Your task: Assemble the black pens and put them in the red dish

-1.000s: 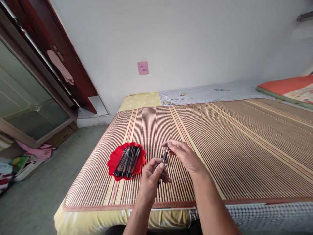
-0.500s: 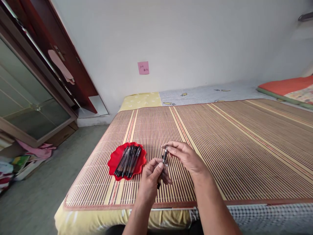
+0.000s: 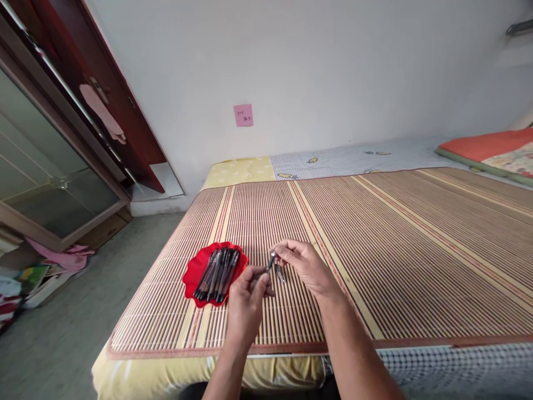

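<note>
Slatted bamboo mat (image 3: 395, 250) bears a red scalloped plate (image 3: 192, 272), in which a bundle of black pens (image 3: 217, 275) lies. Right hand (image 3: 306, 266), fingers curled, pinches the upper end of a dark pen (image 3: 271, 262); left hand (image 3: 246, 291), partly closed, grips the same pen lower down, so that it slants between the two. Its slim barrel is presumably light and stiff, perhaps slippery, best taken mid-length between thumb and forefinger. A clear-and-dark piece (image 3: 280, 272), possibly a cap, appears to lie between the hands on the mat
</note>
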`<state>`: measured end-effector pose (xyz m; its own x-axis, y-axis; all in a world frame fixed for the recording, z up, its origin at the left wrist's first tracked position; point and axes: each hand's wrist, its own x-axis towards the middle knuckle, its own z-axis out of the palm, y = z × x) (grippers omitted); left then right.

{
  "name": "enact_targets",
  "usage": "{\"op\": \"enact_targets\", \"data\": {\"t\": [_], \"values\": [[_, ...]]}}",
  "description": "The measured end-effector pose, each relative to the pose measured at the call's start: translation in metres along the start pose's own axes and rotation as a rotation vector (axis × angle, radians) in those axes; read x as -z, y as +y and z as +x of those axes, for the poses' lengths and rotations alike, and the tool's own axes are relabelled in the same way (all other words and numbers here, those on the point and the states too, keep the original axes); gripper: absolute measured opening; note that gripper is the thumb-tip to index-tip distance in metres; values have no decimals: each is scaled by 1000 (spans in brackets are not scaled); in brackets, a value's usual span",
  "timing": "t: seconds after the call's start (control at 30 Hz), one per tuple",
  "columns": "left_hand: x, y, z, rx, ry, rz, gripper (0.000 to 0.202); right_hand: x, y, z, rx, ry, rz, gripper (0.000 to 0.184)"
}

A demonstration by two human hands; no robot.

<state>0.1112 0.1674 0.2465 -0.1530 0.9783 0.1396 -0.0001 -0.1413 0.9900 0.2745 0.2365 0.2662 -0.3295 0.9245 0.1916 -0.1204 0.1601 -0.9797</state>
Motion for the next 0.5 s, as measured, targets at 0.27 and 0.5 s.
{"op": "enact_targets", "data": {"t": [0.27,0.5], "values": [[27,2,13,69,89,-181,39,-2,30,3,-345,121,-781,20],[21,-2,13,71,73,-223,38,-14,49,7,-423,153,-762,30]]}}
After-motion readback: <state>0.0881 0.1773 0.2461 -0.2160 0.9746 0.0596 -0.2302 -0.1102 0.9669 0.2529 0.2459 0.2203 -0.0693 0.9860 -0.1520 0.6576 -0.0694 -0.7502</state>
